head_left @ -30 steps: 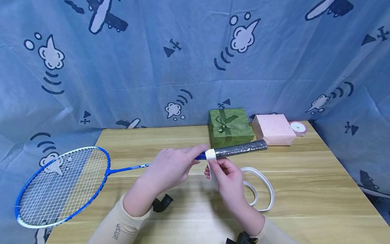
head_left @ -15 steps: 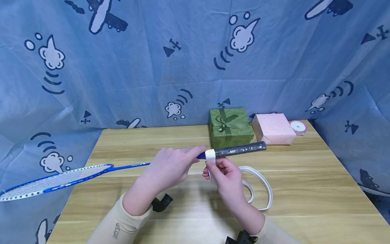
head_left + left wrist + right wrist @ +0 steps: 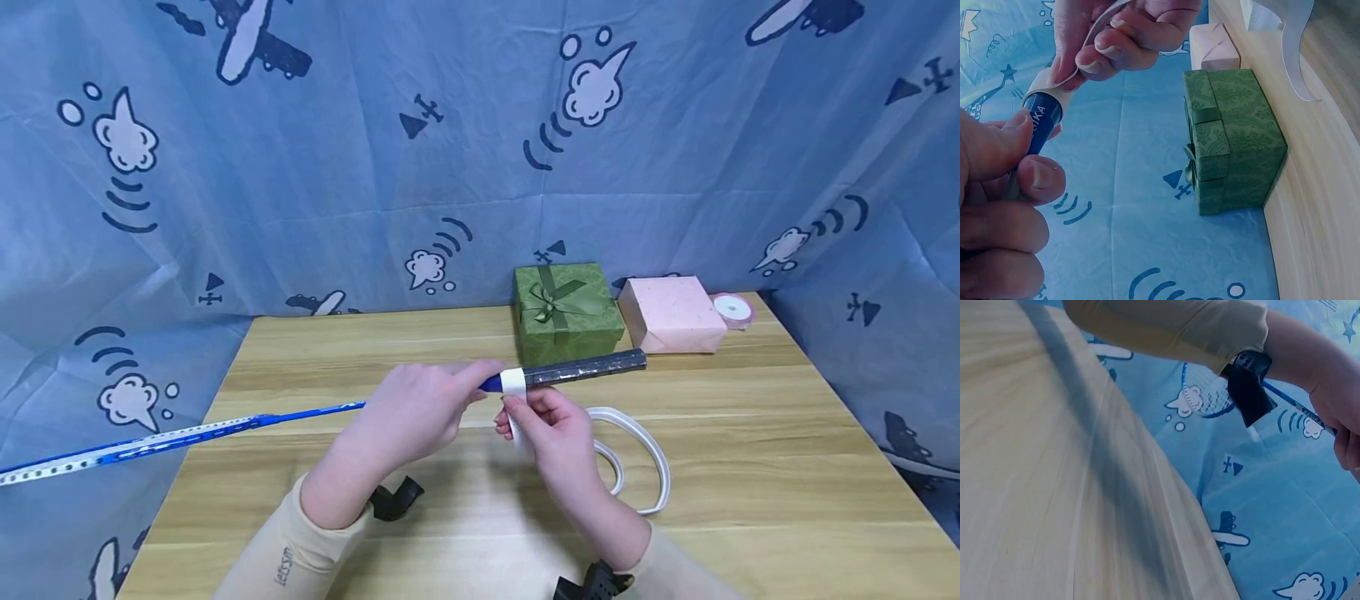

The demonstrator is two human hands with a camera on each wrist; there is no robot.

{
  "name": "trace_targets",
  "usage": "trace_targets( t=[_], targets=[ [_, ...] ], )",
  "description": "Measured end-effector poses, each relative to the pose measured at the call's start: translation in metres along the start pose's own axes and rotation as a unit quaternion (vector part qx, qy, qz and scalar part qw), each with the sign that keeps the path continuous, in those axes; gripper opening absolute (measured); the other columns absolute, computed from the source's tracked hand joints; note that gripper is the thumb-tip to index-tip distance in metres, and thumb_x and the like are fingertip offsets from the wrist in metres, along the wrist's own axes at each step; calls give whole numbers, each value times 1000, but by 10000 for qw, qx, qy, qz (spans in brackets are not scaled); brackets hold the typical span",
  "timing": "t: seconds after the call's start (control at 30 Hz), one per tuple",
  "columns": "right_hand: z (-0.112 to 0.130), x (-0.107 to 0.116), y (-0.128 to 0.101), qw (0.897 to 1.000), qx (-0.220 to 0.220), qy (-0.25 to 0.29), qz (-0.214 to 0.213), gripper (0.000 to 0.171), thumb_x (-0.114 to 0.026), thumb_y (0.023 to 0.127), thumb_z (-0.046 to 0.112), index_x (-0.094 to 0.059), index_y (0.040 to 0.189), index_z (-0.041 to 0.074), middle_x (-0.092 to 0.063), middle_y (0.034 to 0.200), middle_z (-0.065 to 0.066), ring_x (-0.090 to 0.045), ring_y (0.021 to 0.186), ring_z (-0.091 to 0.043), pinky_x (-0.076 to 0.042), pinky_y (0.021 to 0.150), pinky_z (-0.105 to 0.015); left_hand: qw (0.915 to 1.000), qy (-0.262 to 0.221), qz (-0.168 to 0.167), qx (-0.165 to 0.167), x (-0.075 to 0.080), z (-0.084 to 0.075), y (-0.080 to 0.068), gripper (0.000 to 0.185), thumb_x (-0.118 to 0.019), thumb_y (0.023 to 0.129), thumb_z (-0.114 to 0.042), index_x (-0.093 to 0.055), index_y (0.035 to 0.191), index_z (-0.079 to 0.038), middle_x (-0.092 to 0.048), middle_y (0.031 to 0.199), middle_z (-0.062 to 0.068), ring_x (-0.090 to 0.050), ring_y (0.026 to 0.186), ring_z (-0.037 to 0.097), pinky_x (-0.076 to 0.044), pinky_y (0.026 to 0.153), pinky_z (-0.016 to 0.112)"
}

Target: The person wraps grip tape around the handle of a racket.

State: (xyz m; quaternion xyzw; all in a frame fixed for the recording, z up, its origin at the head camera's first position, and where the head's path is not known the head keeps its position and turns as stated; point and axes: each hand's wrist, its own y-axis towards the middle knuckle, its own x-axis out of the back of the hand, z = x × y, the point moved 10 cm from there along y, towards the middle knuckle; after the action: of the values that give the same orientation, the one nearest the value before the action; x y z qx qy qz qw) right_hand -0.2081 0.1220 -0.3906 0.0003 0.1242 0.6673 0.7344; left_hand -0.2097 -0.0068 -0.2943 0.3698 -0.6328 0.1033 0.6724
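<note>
A blue-and-white badminton racket is held above the table, head to the left, seen almost edge-on. Curled around its blue cone are the fingers of my left hand. White grip tape wraps the top of the dark handle, just beside the cone. Below the handle, my right hand pinches the tape's loose strip between thumb and fingers. The rest of the tape trails in loops on the table, behind the right hand. The right wrist view shows the left hand at the shaft, but not the right hand.
At the back of the wooden table stand a green gift box with a bow, a pink box and a ribbon spool. A blue patterned curtain hangs behind. The racket head extends past the table's left edge.
The racket has turned about its long axis, its face going from broad view to nearly edge-on. Both hands and the handle have shifted very slightly left, with the right hand still pinching the tape.
</note>
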Motion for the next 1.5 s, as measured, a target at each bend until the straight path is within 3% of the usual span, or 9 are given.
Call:
trace_targets(
  t=[0.2,0.4,0.63,0.9,1.03,1.33,1.5],
  targets=[
    [-3,1,0,9998,-40,150,-80,12,-69,97,1,-66,92,-9,-72,73,-6,-71,64,-17,-62,65,-37,9997,-181,151,-67,-3,-1,1,29,-65,103,-22,-60,132,-25,-65,73,-8,-41,48,7,-37,43,25],
    [-4,-2,-1,9995,-112,285,28,15,-68,98,2,-64,96,-12,-72,72,-4,-70,63,-15,-62,64,-32,9986,-384,357,-10,-6,1,0,25,-61,105,-21,-59,130,-23,-51,63,-8,-42,49,9,-39,45,27],
    [-6,-9,2,9952,-267,800,499,15,-65,100,3,-57,111,-3,-72,76,-4,-69,64,-14,-61,64,-32,9959,-584,679,131,-10,4,0,20,-57,107,-23,-57,127,-20,-45,60,-7,-44,50,11,-41,49,30],
    [-6,-7,-1,9979,-241,470,373,17,-68,100,8,-62,87,-2,-72,72,-5,-69,62,-15,-62,65,-35,9949,-559,756,357,-11,8,0,22,-54,109,-23,-53,131,-20,-46,59,-6,-42,48,10,-39,47,27],
    [-3,-11,-3,9977,-93,453,497,20,-66,100,5,-60,87,-9,-71,71,-4,-69,63,-15,-61,63,-33,9953,-496,730,412,-11,11,-1,21,-55,108,-24,-54,129,-21,-45,57,-6,-42,48,11,-39,47,28],
    [-7,-3,2,9996,-221,163,-52,20,-68,98,1,-62,93,-17,-72,73,-3,-71,65,-15,-62,65,-33,9958,-592,676,192,-10,7,2,22,-55,108,-23,-56,130,-21,-45,58,-7,-44,48,10,-41,49,30],
    [-12,0,3,9983,-439,343,-192,10,-67,96,-3,-62,103,-8,-72,78,-2,-72,68,-16,-63,68,-34,9935,-751,827,213,-11,7,4,19,-55,108,-23,-57,127,-21,-46,59,-6,-44,50,11,-41,49,30]
  ],
)
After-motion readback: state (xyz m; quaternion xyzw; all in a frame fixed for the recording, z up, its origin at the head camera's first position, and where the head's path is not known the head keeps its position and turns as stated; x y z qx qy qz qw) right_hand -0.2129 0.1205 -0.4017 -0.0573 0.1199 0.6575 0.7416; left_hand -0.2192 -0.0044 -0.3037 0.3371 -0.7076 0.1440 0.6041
